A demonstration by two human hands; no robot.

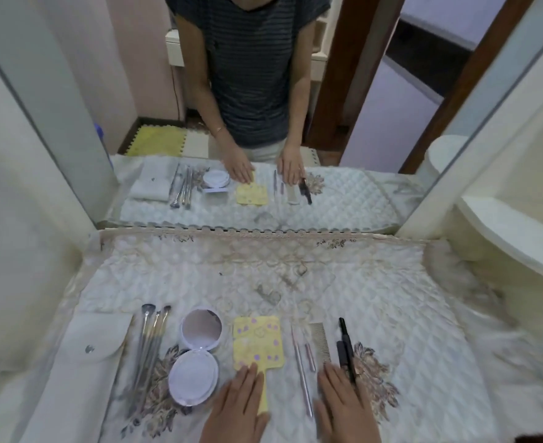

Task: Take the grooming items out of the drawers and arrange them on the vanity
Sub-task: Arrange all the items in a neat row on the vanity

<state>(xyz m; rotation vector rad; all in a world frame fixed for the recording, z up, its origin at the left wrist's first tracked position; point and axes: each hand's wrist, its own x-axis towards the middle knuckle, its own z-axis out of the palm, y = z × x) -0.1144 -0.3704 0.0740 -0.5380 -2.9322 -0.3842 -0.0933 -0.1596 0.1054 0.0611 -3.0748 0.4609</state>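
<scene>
left hand (241,399) lay flat, gripping nothing, on the yellow hand mirror (258,342); right hand (343,401), at 3 o'clock, flat at the comb (320,342). mirror likely light, fragile: take its handle.

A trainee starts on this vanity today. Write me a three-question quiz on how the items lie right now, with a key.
1. True or false: the round compact lies closed.
2. Which item lies farthest left in the row? A) comb B) white pouch C) black pencil
3. Fill in: the left hand lies flat over the handle of the ___ hand mirror.

Key: 1 false, it lies open; 2 B; 3 yellow.
</scene>
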